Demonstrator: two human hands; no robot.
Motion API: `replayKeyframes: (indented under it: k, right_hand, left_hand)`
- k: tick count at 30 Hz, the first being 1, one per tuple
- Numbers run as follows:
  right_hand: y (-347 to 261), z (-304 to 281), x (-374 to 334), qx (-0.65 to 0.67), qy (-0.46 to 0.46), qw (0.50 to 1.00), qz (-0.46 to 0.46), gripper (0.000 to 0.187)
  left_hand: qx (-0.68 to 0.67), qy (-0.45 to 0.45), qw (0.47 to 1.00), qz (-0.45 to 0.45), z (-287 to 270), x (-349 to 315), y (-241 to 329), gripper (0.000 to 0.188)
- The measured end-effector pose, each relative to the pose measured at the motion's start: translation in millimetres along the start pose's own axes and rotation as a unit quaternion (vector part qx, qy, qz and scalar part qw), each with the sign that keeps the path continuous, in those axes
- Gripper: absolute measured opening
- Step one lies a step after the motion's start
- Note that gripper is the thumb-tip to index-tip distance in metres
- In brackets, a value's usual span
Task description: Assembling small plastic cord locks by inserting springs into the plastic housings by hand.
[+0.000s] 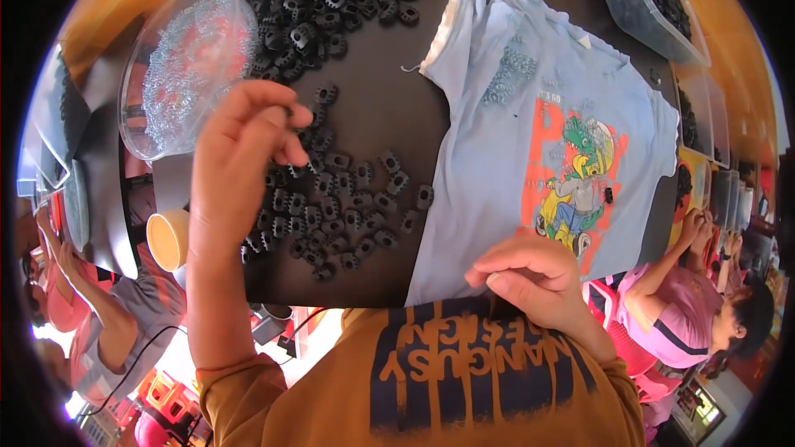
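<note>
My left hand (257, 128) is raised over the left part of the table, its fingers curled in; a dark bit shows between thumb and fingertips, too small to make out. Under and beside it lie many loose black toothed pieces (331, 207), which look like mini hair claw clip halves. My right hand (534, 277) is closed low over a light blue T-shirt (480, 174) spread flat; anything in its fingers is hidden. On the shirt lie a patch of small metal springs (511, 70) and one small black piece (609, 195).
A clear round tub (137, 128) of springs stands at the left, beside a large heap of black pieces (315, 0). Clear plastic bins (617, 0) line the right side. A tan round container (168, 240) is at the left edge. Other people (687, 306) sit on both sides.
</note>
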State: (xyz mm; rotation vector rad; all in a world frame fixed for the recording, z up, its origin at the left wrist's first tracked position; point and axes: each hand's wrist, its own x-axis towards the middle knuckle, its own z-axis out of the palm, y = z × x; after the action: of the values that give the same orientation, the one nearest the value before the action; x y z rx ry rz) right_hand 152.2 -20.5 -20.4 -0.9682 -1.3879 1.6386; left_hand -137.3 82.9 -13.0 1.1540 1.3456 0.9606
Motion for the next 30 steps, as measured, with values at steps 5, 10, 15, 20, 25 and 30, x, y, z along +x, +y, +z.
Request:
replayKeyframes:
  k: [5, 10, 15, 20, 25, 30]
  right_hand:
    - [2.1, -0.5, -3.7, 0.000, 0.024, 0.999, -0.021, 0.013]
    - [-0.1, -3.1, -8.5, -0.011, 0.041, 0.999, -0.009, 0.014]
    - [-0.2, -7.7, -11.9, -0.012, 0.060, 0.998, -0.023, 0.015]
    - [-1.2, -7.3, -15.9, 0.062, 0.107, 0.992, 0.020, 0.021]
    - [6.8, -2.1, -13.3, 0.132, 0.139, 0.980, -0.058, 0.033]
    - [8.5, -19.7, -21.4, 0.068, 0.115, 0.985, -0.108, 0.028]
  left_hand:
    - [0.139, 0.022, 0.989, 0.041, 0.5, 11.0, 5.0, 0.017]
    - [0.529, 0.053, 0.809, 0.252, 25.6, 15.2, -4.8, 0.016]
    - [0.513, 0.023, 0.821, 0.249, 41.6, 18.0, 7.0, 0.015]
    - [0.358, -0.050, 0.904, 0.229, 69.8, -28.3, 25.5, 0.021]
    - [0.337, -0.169, 0.867, 0.326, 109.0, -57.9, 26.8, 0.031]
    - [0.331, -0.200, 0.846, 0.368, 131.4, -65.2, 22.9, 0.033]
